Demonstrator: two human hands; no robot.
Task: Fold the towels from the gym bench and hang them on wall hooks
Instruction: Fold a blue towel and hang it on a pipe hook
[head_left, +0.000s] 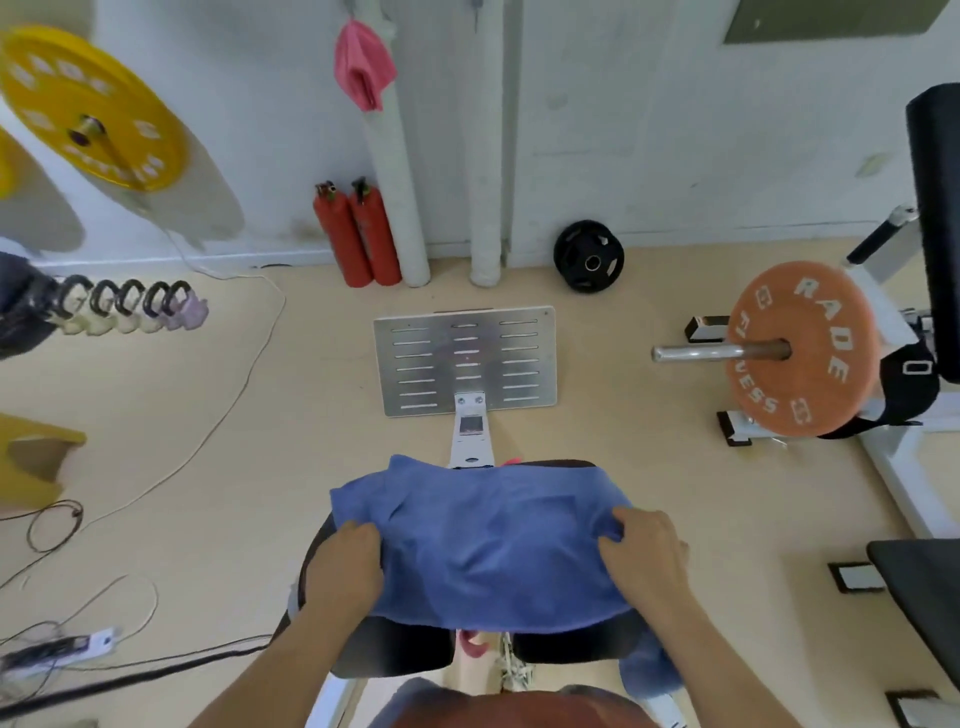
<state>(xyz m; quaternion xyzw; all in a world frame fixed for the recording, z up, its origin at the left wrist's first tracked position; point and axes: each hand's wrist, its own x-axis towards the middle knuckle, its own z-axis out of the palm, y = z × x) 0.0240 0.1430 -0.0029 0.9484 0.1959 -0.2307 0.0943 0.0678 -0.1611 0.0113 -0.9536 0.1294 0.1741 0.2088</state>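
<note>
1. The blue towel (498, 545) lies spread over the padded counter (395, 654), draping past its left and right edges.
2. The left hand (345, 564) grips the towel's left side with curled fingers, and the right hand (644, 551) pinches a bunch of cloth on the right.
3. For a clean fold, I would lift both sides evenly, flatten the turned-over far-left corner, then match the edges.
4. The fingertips are buried in the cloth. The blue cloth (649, 670) below the near right corner may be this towel or another one.

— From where is the scene viewed?
— From one head-worn wide-angle camera, aimed forward and steeply down; the bench (395, 656) is seen close below, the wall (649, 130) farther ahead at the top.
</note>
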